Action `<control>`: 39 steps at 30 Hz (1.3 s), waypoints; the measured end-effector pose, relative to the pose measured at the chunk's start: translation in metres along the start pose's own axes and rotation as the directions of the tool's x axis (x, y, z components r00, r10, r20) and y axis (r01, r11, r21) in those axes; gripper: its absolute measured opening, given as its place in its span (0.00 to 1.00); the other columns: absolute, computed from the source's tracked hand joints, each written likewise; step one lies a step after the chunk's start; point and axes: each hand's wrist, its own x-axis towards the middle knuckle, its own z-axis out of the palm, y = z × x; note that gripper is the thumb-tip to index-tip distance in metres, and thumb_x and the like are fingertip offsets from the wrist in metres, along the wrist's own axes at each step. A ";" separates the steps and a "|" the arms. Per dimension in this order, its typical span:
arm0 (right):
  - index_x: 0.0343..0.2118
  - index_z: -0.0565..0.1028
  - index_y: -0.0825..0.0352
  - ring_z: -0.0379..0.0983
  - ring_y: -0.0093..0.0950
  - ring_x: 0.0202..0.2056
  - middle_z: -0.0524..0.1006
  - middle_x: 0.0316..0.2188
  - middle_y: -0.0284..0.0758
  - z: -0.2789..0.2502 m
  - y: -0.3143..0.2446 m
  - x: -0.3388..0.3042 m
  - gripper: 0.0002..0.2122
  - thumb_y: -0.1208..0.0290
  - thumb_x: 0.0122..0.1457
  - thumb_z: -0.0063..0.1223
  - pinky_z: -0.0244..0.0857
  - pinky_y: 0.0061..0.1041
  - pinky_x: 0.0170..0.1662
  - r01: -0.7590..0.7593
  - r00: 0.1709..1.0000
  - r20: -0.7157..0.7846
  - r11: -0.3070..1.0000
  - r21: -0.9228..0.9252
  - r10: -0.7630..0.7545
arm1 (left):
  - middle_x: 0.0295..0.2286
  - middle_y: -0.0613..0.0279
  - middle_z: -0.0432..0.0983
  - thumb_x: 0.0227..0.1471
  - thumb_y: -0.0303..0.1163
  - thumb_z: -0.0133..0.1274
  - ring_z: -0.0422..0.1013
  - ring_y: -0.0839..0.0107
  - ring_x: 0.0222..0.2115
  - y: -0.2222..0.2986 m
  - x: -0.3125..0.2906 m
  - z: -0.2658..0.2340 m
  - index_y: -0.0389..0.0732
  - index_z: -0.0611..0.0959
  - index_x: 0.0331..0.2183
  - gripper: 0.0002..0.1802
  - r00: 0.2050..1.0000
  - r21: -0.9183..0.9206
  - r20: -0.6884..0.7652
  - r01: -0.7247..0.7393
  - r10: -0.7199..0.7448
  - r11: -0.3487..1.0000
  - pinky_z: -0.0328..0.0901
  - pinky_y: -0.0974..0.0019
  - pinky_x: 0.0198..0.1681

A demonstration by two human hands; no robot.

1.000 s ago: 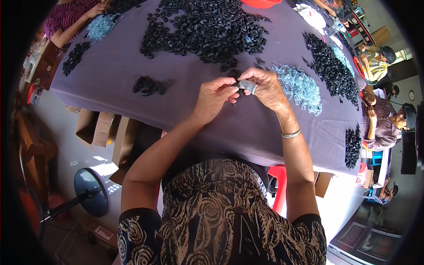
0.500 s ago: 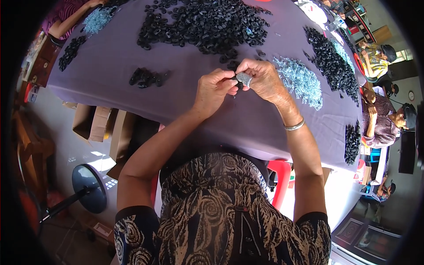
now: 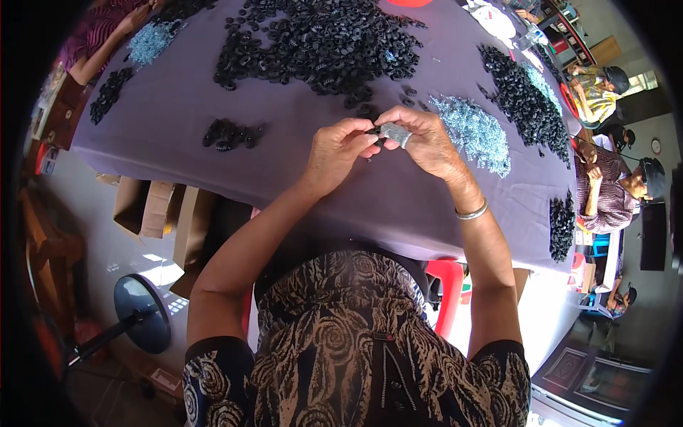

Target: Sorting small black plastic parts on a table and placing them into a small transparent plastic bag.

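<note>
Above the near part of the table my left hand and my right hand meet with fingers bent. The left thumb and fingertips pinch a small black plastic piece, mostly hidden by the fingers. My right fingers close on the same piece from the other side. A grey wrap or pad covers the right thumb area; its kind is unclear. Just right of my right hand lies a heap of small pale-blue metal springs. To the left is a small cluster of finished-looking black pieces.
A big heap of black ring-like pieces spreads across the far middle of the purple tablecloth. More black pieces lie at right. Other people sit around the table. A red stool and cardboard boxes stand below.
Both hands stay together on the black piece, with small shifts of the fingers. The whole view has moved slightly.
</note>
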 end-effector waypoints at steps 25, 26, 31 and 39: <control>0.33 0.70 0.67 0.47 0.14 0.14 0.52 0.13 0.19 0.041 -0.010 -0.037 0.27 0.40 0.53 0.47 0.40 0.17 0.17 -0.119 0.990 0.041 0.666 0.737 0.133 | 0.30 0.66 0.67 0.47 0.23 0.58 0.65 0.78 0.32 0.044 -0.020 0.033 0.36 0.82 0.34 0.09 0.936 0.036 0.123 -0.337 0.331 0.941 0.62 0.75 0.36; 0.32 0.70 0.66 0.47 0.14 0.13 0.52 0.12 0.19 0.046 -0.015 -0.037 0.27 0.40 0.53 0.47 0.39 0.16 0.15 -0.100 0.993 0.041 0.619 0.779 0.108 | 0.30 0.67 0.67 0.46 0.23 0.59 0.65 0.78 0.32 0.045 -0.022 0.034 0.36 0.83 0.34 0.09 0.935 0.005 0.116 -0.338 0.336 0.941 0.62 0.75 0.36; 0.28 0.69 0.64 0.47 0.14 0.13 0.51 0.12 0.19 0.046 -0.021 -0.040 0.26 0.40 0.54 0.45 0.39 0.17 0.15 -0.178 0.977 0.075 0.565 0.806 0.201 | 0.29 0.66 0.67 0.46 0.24 0.59 0.66 0.78 0.31 0.048 -0.024 0.032 0.36 0.83 0.33 0.08 0.937 0.107 0.103 -0.344 0.334 0.933 0.62 0.75 0.36; 0.18 0.61 0.61 0.45 0.15 0.13 0.54 0.11 0.23 0.006 -0.008 -0.029 0.21 0.53 0.64 0.37 0.40 0.17 0.16 -0.066 0.895 -0.323 0.808 0.586 0.307 | 0.23 0.59 0.70 0.43 0.27 0.61 0.68 0.68 0.22 0.064 -0.005 -0.024 0.37 0.82 0.31 0.10 0.931 0.693 0.154 -0.340 0.330 0.636 0.62 0.68 0.25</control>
